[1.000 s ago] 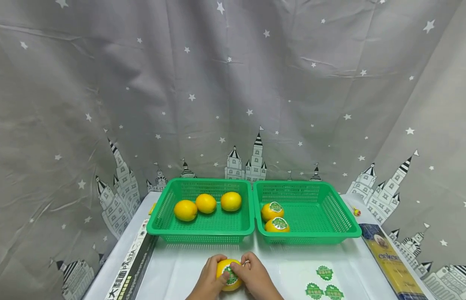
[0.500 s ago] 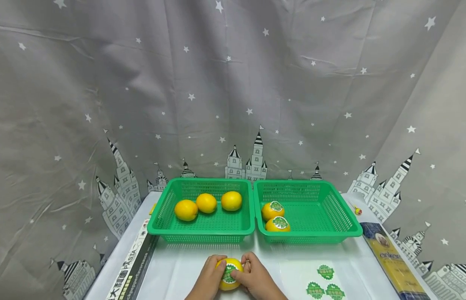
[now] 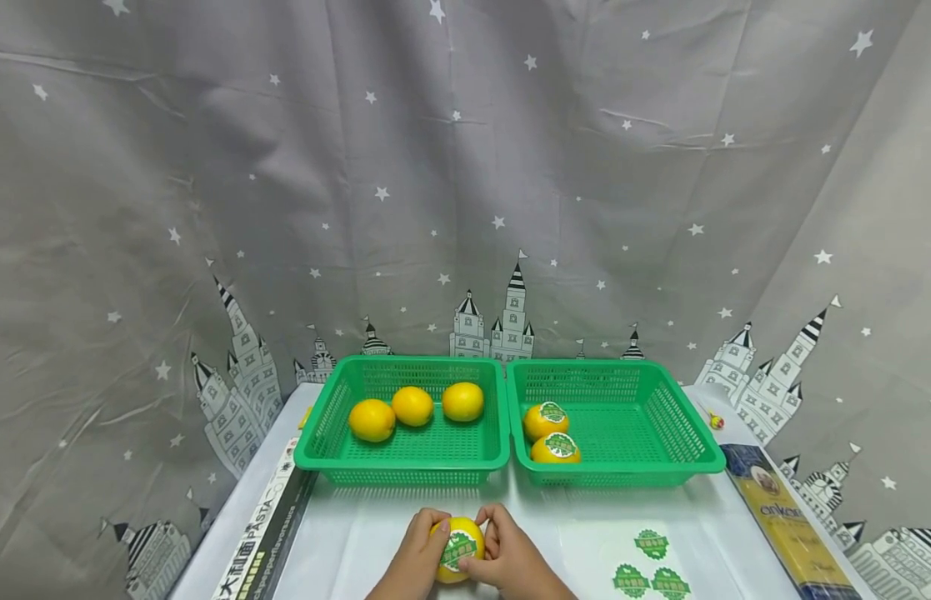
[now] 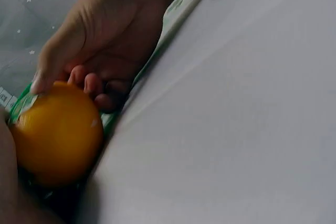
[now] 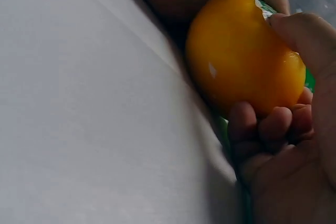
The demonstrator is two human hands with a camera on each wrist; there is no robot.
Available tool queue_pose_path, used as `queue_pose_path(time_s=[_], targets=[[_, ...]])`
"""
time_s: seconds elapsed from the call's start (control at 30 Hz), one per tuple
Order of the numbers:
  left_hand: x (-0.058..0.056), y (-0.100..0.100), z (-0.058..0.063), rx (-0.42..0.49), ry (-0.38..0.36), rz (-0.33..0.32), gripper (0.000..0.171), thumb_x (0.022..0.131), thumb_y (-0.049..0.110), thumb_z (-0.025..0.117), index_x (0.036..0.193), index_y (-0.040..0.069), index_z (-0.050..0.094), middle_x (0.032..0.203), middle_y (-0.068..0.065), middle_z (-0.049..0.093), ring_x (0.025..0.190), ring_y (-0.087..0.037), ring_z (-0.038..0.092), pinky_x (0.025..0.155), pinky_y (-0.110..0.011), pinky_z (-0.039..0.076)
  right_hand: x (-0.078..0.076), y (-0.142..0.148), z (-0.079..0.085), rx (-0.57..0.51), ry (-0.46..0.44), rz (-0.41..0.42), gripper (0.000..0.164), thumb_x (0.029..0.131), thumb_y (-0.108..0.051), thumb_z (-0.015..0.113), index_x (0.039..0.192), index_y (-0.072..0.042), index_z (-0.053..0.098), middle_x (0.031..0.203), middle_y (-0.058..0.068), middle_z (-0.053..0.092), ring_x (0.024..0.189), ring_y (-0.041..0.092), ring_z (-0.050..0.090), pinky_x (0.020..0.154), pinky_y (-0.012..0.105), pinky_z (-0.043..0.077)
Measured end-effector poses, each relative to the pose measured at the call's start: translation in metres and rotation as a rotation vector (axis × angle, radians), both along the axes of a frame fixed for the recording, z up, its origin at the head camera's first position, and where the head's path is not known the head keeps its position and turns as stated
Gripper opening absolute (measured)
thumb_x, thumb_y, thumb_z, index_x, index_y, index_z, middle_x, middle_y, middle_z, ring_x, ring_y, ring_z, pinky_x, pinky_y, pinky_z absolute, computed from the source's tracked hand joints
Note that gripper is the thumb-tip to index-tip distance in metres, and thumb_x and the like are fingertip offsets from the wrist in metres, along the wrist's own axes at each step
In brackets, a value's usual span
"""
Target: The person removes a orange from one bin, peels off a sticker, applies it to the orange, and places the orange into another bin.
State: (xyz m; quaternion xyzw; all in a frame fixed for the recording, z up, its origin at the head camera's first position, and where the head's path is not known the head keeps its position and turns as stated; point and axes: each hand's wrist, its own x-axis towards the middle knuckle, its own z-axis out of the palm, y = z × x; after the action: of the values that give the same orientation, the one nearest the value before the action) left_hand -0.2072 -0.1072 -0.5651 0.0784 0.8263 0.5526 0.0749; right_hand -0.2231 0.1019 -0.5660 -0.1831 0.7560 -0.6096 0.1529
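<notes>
Left hand [image 3: 417, 552] and right hand [image 3: 512, 557] grip a fruit [image 5: 244, 56] between them: round, smooth, yellow, its upper face bearing a scalloped green-and-white sticker [image 3: 458, 552], between the left and right edges of the tabletop [image 3: 348, 533].

Right hand [image 3: 519, 562]: thumb lower, at bottom edge of green sticker [image 3: 459, 550]; left hand [image 3: 414, 557]: thumb off it, sticker more exposed

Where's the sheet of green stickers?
In the head view, the sheet lies on the white table at lower right, between the right hand and the blue-and-gold packet.
</notes>
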Motion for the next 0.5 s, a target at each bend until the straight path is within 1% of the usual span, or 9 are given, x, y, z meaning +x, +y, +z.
queue_pose_path(time_s=[0.07,0.1,0.17,0.2,0.27,0.33,0.4,0.43,0.5], targets=[[0.000,-0.004,-0.001,-0.010,-0.024,-0.050,0.045,0.110,0.042,0.050,0.131,0.003,0.048,0.132,-0.017,0.047,0.112,-0.020,0.049,0.092,-0.027,0.046,-0.001,0.003,-0.002,-0.004,-0.016,0.009,0.051,0.089,-0.021,0.084,0.122,-0.010,0.048,0.074,-0.003,0.042,0.060,0.006,0.044,0.055,0.017,0.039],[0.001,-0.006,-0.002,-0.016,-0.028,-0.070,0.050,0.107,0.044,0.056,0.134,0.003,0.047,0.132,-0.017,0.045,0.112,-0.020,0.049,0.091,-0.026,0.047,-0.002,0.005,-0.003,-0.005,-0.018,0.018,0.050,0.089,-0.020,0.083,0.124,-0.010,0.048,0.075,-0.003,0.043,0.061,0.006,0.045,0.056,0.017,0.040],[0.001,-0.009,-0.005,-0.033,0.006,-0.107,0.061,0.099,0.043,0.069,0.137,0.001,0.044,0.131,-0.019,0.044,0.107,-0.020,0.049,0.087,-0.026,0.048,-0.003,0.009,-0.003,-0.015,-0.022,0.047,0.051,0.089,-0.018,0.082,0.127,-0.011,0.049,0.078,-0.003,0.046,0.064,0.006,0.046,0.058,0.017,0.041],[0.002,-0.009,-0.006,-0.042,0.031,-0.116,0.066,0.096,0.042,0.074,0.137,0.001,0.044,0.129,-0.019,0.044,0.104,-0.019,0.049,0.084,-0.025,0.048,-0.003,0.011,-0.001,-0.017,-0.028,0.060,0.051,0.090,-0.018,0.082,0.129,-0.011,0.049,0.080,-0.002,0.048,0.066,0.006,0.047,0.059,0.017,0.042],[0.003,-0.009,-0.007,-0.060,0.064,-0.108,0.072,0.088,0.040,0.082,0.137,0.003,0.045,0.126,-0.016,0.045,0.100,-0.015,0.049,0.080,-0.023,0.048,0.000,0.018,0.007,-0.018,-0.026,0.083,0.050,0.092,-0.017,0.078,0.132,-0.010,0.050,0.084,-0.002,0.052,0.069,0.006,0.049,0.061,0.018,0.044],[0.003,-0.008,-0.009,-0.079,0.088,-0.099,0.074,0.085,0.039,0.085,0.136,0.003,0.045,0.124,-0.015,0.046,0.099,-0.014,0.049,0.080,-0.022,0.047,0.004,0.032,0.021,0.009,0.012,0.093,0.045,0.095,-0.018,0.074,0.133,-0.007,0.052,0.087,-0.002,0.056,0.073,0.005,0.052,0.065,0.018,0.045],[0.004,-0.008,-0.008,-0.070,0.066,-0.094,0.074,0.084,0.038,0.085,0.137,0.004,0.045,0.124,-0.014,0.046,0.099,-0.015,0.050,0.081,-0.022,0.048,0.007,0.052,0.038,0.062,0.083,0.049,0.036,0.099,-0.019,0.071,0.130,-0.007,0.057,0.091,-0.001,0.060,0.076,0.006,0.056,0.068,0.021,0.049],[0.004,-0.008,-0.008,-0.066,0.058,-0.096,0.075,0.084,0.038,0.085,0.138,0.004,0.045,0.124,-0.014,0.046,0.101,-0.016,0.050,0.081,-0.022,0.048,0.008,0.064,0.048,0.091,0.127,0.001,0.030,0.100,-0.019,0.069,0.127,-0.008,0.060,0.092,0.000,0.061,0.078,0.008,0.057,0.069,0.022,0.051],[0.003,-0.009,-0.008,-0.060,0.029,-0.103,0.076,0.085,0.038,0.084,0.139,0.004,0.044,0.126,-0.015,0.044,0.103,-0.019,0.050,0.082,-0.023,0.048,0.003,0.096,0.066,0.175,0.256,-0.144,0.024,0.100,-0.021,0.070,0.121,-0.009,0.065,0.094,0.002,0.064,0.082,0.011,0.060,0.071,0.025,0.055]])
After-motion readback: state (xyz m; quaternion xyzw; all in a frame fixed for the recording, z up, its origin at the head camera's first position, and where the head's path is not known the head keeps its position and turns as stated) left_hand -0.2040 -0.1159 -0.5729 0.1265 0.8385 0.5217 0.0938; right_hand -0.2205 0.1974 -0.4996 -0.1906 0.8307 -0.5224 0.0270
